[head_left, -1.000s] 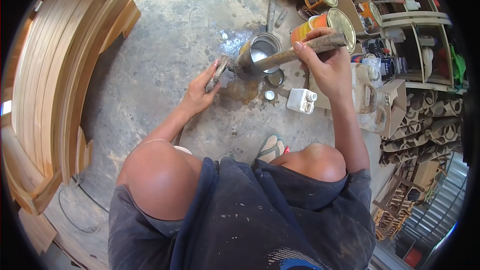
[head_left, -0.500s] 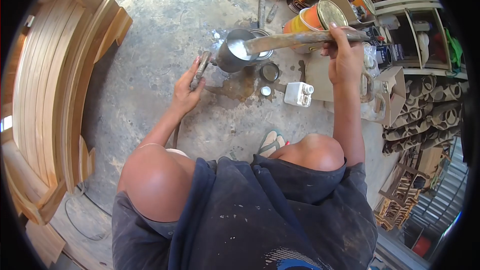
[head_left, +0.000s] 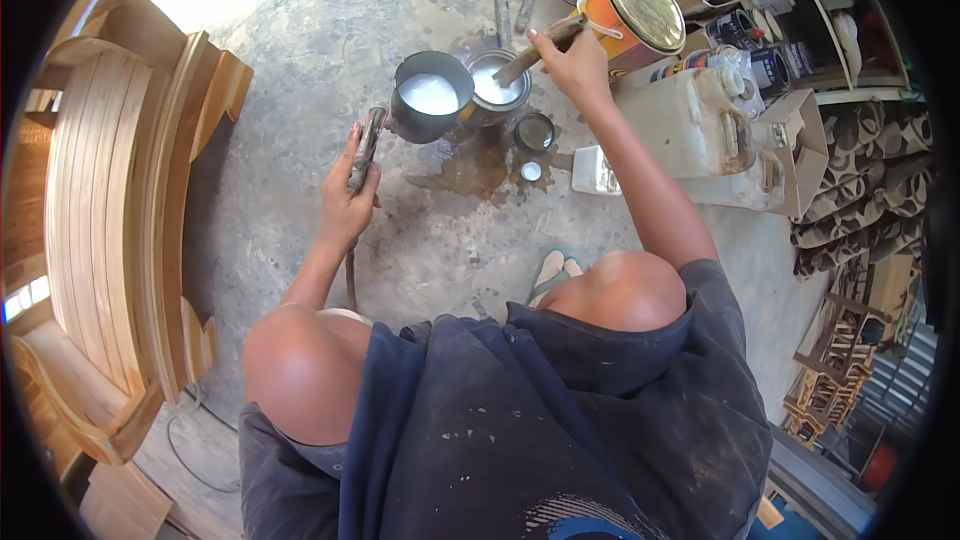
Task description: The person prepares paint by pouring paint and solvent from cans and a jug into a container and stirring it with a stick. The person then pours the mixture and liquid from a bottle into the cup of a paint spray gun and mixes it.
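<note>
My left hand is wrapped round the worn handle of a dark metal cup, which holds white liquid and is level. A stained wooden stick is pinched in my right hand; its lower end is in an open can of white liquid, just right of the cup. Below the can lie a round dark lid and a small white cap. A white plastic bottle stands partly behind my right forearm.
Wooden furniture fills the left side. An orange paint can, cloudy plastic jugs and a cardboard box stand at the right. A wet brown stain marks the concrete floor.
The stick has moved out of the cup and into the can, and my right hand has come left. The cup has shifted left, away from over the can, and tilted upright.
</note>
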A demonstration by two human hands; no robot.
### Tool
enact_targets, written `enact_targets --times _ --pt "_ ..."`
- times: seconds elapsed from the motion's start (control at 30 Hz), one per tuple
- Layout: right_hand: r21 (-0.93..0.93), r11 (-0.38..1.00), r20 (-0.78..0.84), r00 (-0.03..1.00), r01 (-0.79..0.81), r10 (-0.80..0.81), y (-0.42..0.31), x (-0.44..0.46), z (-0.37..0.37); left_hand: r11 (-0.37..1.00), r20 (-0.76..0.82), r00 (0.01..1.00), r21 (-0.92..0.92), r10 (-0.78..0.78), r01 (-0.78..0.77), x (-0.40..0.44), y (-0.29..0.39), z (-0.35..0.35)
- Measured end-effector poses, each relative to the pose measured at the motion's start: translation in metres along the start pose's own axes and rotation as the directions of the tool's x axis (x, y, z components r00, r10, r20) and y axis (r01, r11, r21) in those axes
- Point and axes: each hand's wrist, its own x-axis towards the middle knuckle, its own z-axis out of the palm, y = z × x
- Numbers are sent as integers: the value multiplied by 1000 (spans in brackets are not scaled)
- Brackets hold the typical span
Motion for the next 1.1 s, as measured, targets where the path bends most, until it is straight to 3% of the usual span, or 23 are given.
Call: enact_targets --times 0.03,0.13,0.2,0.27,0.37,0.43,0.47,0.53,0.63,0.73,0.8,0.87,0.97,1.03,1.1 --pt "-73 996 99 993 -53 60 5 3 6 1000 -14 1000 -16 26 -26 0 1 0" --pt "-106 994 221 975 -1 25 8 -7 -3 999 -10 999 0 46 -46 -2 6 -5" --pt "-279 960 236 966 -39 108 40 -12 -2 998 -12 998 16 64 -63 -4 9 -12" --pt "-442 892 407 866 -93 291 56 -21 -1 996 -32 996 36 79 -78 -7 4 -19" --pt "-505 855 524 830 119 194 125 -43 34 980 -47 992 166 121 -112 -11 5 -35" --pt "-535 806 558 823 254 110 144 -55 52 990 -96 991 116 88 -76 -14 9 -42" --pt "-570 788 570 802 230 178 128 -59 51 988 -132 987 139 86 -67 -16 12 -46" --pt "-523 814 559 823 253 103 138 -61 52 994 -137 986 62 95 -87 -18 18 -58" --pt "-620 763 433 891 182 139 95 -72 22 993 -190 979 104 76 -57 -30 23 -79" --pt "-555 825 406 900 105 158 28 -66 -13 992 -230 971 124 64 -36 -33 27 -95" --pt "-222 966 493 870 132 -5 -39 -67 -29 997 -246 969 60 -30 46 -41 33 -108" --pt "142 982 513 839 128 -184 -105 -74 -40 993 -248 962 -3 -116 119 -46 38 -116" --pt "466 779 339 728 420 -596 -198 -70 -14 1000 -306 952 -22 -27 21 -50 42 -121" --pt "469 667 244 641 580 -728 -247 -78 14 997 -363 930 -38 53 -71 -53 45 -122" --pt "561 595 254 564 576 -786 -280 -91 41 997 -383 922 -39 50 -70 -57 52 -128"
